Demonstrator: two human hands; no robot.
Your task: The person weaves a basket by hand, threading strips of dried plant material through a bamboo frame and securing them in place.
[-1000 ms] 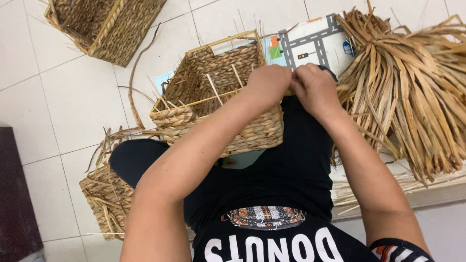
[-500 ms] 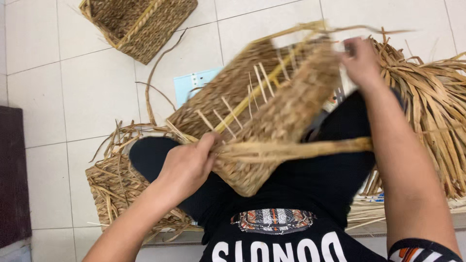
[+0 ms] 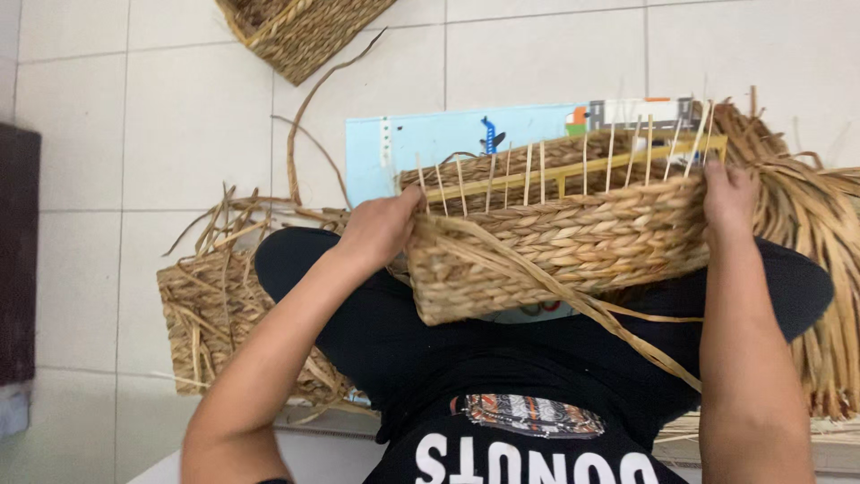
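The half-woven rectangular basket of tan braided straw (image 3: 573, 246) has swung round since a moment ago: then it was tipped up on a corner, now it lies level across the person's lap with a long braided side facing them. That puts the unfinished rim, with its pale upright stakes, along the top where the weaving goes on.

The left hand (image 3: 381, 229) is clamped on the left end, fingers curled over the rim. The right hand (image 3: 727, 199) grips the right end, fingers wrapped over the top edge. A loose flat straw strand (image 3: 573, 300) trails from the basket's front down towards the right knee.

A bundle of dry straw (image 3: 820, 269) lies to the right; another woven basket (image 3: 219, 323) sits by the left knee on the white tiled floor (image 3: 161, 134).
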